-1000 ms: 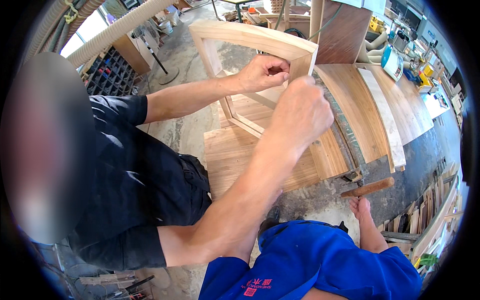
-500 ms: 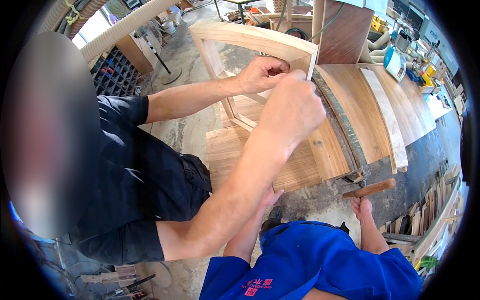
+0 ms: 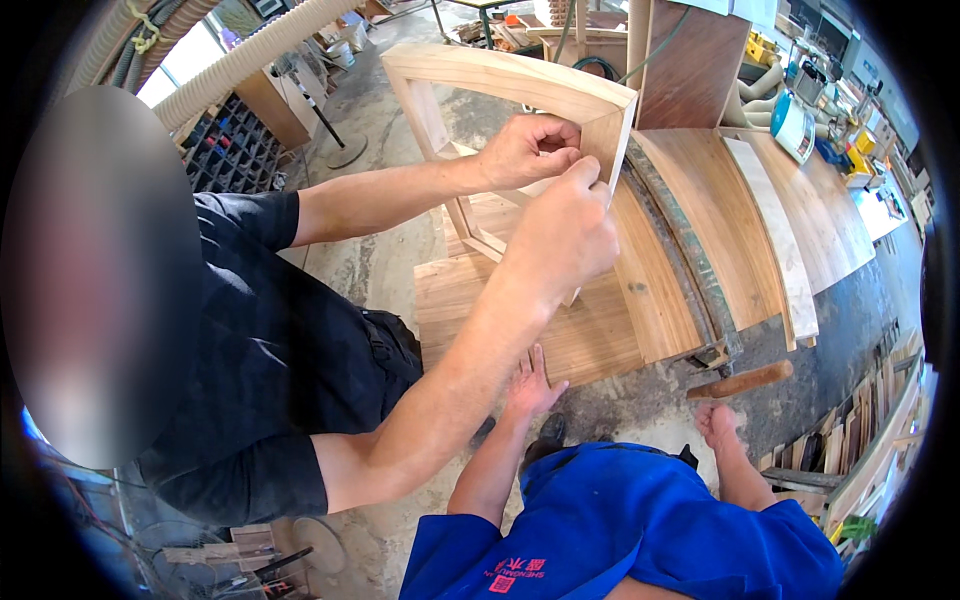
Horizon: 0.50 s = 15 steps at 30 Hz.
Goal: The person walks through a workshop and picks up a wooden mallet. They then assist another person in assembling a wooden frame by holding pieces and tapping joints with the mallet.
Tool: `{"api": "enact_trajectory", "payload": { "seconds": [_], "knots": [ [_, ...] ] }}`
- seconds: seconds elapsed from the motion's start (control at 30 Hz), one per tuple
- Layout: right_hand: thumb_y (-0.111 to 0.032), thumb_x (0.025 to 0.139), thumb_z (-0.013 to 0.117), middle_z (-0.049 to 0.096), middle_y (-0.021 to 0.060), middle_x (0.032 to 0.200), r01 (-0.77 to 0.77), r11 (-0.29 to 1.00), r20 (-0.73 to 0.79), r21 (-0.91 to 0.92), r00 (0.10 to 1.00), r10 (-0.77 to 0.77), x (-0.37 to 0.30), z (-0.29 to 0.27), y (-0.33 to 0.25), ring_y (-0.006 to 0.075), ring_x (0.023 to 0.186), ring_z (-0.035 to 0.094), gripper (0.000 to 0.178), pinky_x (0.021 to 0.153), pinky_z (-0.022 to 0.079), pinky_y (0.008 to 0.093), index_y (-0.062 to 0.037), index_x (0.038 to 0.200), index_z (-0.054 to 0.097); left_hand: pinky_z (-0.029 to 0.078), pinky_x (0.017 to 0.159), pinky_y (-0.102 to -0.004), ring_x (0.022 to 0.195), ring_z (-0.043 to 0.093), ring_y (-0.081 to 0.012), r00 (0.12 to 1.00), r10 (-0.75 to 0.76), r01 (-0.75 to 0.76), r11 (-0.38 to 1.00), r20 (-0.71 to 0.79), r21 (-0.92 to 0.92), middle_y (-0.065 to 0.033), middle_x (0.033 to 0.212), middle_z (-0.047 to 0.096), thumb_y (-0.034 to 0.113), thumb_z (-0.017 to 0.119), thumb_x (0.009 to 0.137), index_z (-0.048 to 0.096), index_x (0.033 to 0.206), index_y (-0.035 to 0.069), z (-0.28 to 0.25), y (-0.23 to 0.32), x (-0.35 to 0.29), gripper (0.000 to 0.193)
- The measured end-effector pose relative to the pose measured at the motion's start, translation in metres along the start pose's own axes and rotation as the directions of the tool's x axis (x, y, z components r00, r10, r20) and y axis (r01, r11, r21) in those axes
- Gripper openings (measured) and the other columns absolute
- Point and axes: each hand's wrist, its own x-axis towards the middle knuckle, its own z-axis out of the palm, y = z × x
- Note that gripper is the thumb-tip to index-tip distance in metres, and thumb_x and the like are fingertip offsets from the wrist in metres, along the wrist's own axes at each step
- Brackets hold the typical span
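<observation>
My left hand point(image 3: 535, 385) lies with fingers spread on the near edge of a wooden board point(image 3: 590, 325). My right hand point(image 3: 718, 428) is just below a wooden clamp handle point(image 3: 742, 380), its fingers curled and smeared by motion. That handle sits near the end of a long, worn metal bar clamp point(image 3: 690, 250), which runs across the wooden panels. Over the board, a co-worker in black has both hands, the far one point(image 3: 528, 152) and the near one point(image 3: 570, 225), at the corner of a pale wooden frame point(image 3: 500, 68) standing upright.
Right of the clamp lie a wide wooden panel point(image 3: 715, 215) and a pale strip point(image 3: 770, 235). Wood offcuts point(image 3: 850, 430) stand stacked at the lower right. A ribbed hose point(image 3: 255, 60) hangs at the upper left, and the co-worker's forearm point(image 3: 450, 400) crosses in front of me.
My right hand has dropped slightly away from the clamp handle. My left hand has moved up onto the board. The co-worker's near hand has shifted down and left along the frame corner.
</observation>
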Motion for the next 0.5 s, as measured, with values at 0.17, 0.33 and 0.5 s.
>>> {"api": "enact_trajectory", "payload": {
  "seconds": [0.17,0.33,0.5],
  "knots": [
    [-0.023,0.097,0.043,0.068,0.0123,0.108,-0.009,1.000,-0.129,0.015,0.992,0.011,-0.045,0.061,-0.018,0.0229,0.088,0.067,0.027,0.070,0.053,0.0351,-0.0035,0.108,0.058,-0.005,0.113,-0.0657,0.150,-0.007,-0.0361,1.000,-0.015,0.014,1.000,0.008,0.008,-0.0201,0.162,-0.005,0.062,0.060,0.082,0.012,0.156,0.008,-0.007,0.002,-0.004,0.104],
    [-0.026,0.096,0.052,0.065,0.0150,0.114,-0.038,0.981,0.087,-0.189,0.995,0.055,-0.053,0.085,-0.032,0.0259,0.091,0.066,0.038,0.073,0.054,0.0370,-0.0021,0.124,0.052,-0.005,0.113,-0.0661,0.150,-0.007,-0.0368,1.000,-0.007,0.007,1.000,-0.019,0.015,-0.0209,0.162,-0.003,0.061,0.061,0.082,0.013,0.156,0.008,-0.003,0.000,-0.002,0.103],
    [-0.024,0.092,0.058,0.070,0.0100,0.089,0.174,0.910,0.299,-0.377,0.953,-0.058,-0.061,0.141,-0.049,0.0195,0.068,0.066,0.025,0.063,0.053,0.0314,-0.0009,0.098,0.066,-0.005,0.113,-0.0660,0.150,-0.007,-0.0370,1.000,-0.002,0.003,0.999,-0.031,0.046,-0.0217,0.162,-0.002,0.062,0.061,0.082,0.013,0.156,0.008,-0.008,0.003,-0.006,0.104]
  ]
}}
